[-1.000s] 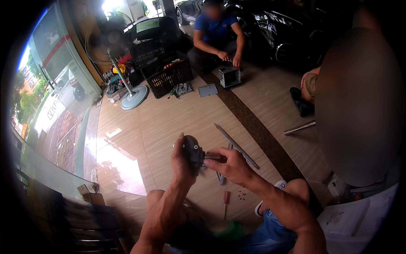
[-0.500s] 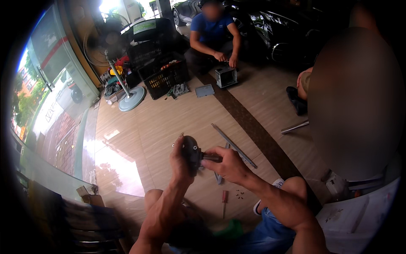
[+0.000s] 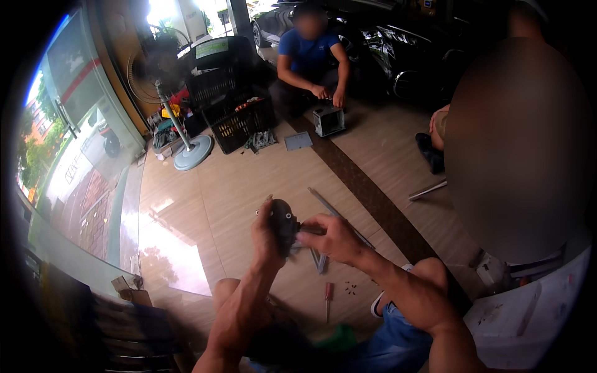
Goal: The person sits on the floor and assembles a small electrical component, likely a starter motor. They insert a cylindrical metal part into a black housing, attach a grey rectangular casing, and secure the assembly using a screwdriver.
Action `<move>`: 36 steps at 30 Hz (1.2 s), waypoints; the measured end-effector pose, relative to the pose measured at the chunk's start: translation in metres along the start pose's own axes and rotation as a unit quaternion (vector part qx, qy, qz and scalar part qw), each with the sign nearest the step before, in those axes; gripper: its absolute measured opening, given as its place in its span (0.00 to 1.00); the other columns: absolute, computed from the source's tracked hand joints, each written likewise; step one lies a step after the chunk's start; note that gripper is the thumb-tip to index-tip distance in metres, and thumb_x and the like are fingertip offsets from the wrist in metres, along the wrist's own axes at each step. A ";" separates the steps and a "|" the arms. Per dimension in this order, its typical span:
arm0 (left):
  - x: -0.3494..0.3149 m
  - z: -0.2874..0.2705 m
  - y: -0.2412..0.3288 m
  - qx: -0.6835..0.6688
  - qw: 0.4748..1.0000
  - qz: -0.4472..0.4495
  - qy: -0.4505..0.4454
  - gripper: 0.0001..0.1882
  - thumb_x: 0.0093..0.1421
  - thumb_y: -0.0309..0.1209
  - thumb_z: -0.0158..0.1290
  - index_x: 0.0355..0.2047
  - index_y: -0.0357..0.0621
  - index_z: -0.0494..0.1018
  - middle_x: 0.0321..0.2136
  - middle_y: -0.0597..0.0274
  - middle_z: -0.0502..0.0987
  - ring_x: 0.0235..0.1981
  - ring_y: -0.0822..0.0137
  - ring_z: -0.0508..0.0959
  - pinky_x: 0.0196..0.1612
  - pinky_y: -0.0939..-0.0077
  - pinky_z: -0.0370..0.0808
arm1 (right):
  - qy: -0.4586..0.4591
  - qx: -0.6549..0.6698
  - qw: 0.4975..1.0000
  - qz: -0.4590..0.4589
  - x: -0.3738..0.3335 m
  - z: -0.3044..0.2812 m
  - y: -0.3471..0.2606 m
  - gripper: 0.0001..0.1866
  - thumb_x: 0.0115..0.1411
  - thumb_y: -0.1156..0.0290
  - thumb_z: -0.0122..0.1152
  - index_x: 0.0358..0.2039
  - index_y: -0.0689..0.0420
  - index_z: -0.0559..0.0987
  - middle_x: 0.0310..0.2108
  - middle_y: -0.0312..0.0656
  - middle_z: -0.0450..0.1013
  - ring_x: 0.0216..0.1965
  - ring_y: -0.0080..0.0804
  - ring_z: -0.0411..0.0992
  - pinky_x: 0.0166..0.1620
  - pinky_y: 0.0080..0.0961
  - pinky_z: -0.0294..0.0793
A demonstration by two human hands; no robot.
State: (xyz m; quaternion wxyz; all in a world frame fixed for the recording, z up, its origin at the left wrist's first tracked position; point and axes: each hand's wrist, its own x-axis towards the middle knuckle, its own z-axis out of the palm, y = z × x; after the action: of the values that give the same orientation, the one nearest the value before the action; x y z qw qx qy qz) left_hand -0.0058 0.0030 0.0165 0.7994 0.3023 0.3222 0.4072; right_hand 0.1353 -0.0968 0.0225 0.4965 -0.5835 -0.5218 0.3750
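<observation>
My left hand (image 3: 266, 241) is closed around a dark, rounded mechanical part (image 3: 283, 217) with light-ringed holes near its edge, held up above the floor. From the right, my right hand (image 3: 339, 239) pinches a short dark rod-like piece (image 3: 313, 229) that meets the side of this part. Whether that piece is a tool or belongs to the part, I cannot tell. Below my hands, a red-handled screwdriver (image 3: 328, 291) lies on the floor beside several small screws (image 3: 350, 288). Long grey metal bars (image 3: 333, 210) rest beyond my right hand, partly covered by it.
Across the floor a person in a blue shirt (image 3: 310, 50) squats, hands on a grey metal box (image 3: 329, 122); a flat grey plate (image 3: 298, 141) lies alongside. A black crate (image 3: 239, 121) and a standing fan (image 3: 193, 153) are at the far left. Another person's shoe (image 3: 429, 153) shows at right.
The view has shifted slightly. My hands keep the same grips on the dark part and the rod-like piece, with barely any movement.
</observation>
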 end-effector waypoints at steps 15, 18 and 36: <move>-0.045 0.026 0.004 -0.001 1.000 0.009 -0.025 0.21 0.65 0.52 0.50 0.32 0.47 0.72 0.22 0.62 0.76 0.22 0.68 0.76 0.25 0.74 0.75 | -0.004 0.070 0.997 0.021 -0.041 -0.011 -0.033 0.20 0.55 0.63 0.67 0.41 0.68 0.80 0.34 0.45 0.80 0.38 0.26 0.77 0.42 0.26 0.76; -0.048 0.030 0.001 -0.002 1.000 0.004 -0.027 0.21 0.65 0.53 0.50 0.31 0.47 0.72 0.22 0.63 0.76 0.21 0.68 0.76 0.24 0.75 0.75 | 0.010 0.075 0.996 0.037 -0.046 -0.012 -0.038 0.19 0.54 0.63 0.67 0.39 0.67 0.80 0.33 0.44 0.80 0.36 0.27 0.77 0.41 0.26 0.76; -0.002 0.016 -0.027 0.010 0.997 -0.067 0.029 0.19 0.64 0.52 0.50 0.31 0.49 0.73 0.22 0.64 0.76 0.20 0.68 0.76 0.21 0.73 0.72 | 0.032 0.093 0.992 0.077 -0.021 -0.011 0.003 0.13 0.57 0.70 0.66 0.38 0.64 0.76 0.29 0.40 0.76 0.27 0.23 0.75 0.30 0.22 0.74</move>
State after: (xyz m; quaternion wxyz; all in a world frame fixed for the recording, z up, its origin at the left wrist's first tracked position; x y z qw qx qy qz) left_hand 0.0180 -0.0155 0.0065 0.8122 0.2759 0.3688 0.3581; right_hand 0.1433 -0.1195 0.0200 0.5352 -0.5847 -0.4218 0.4401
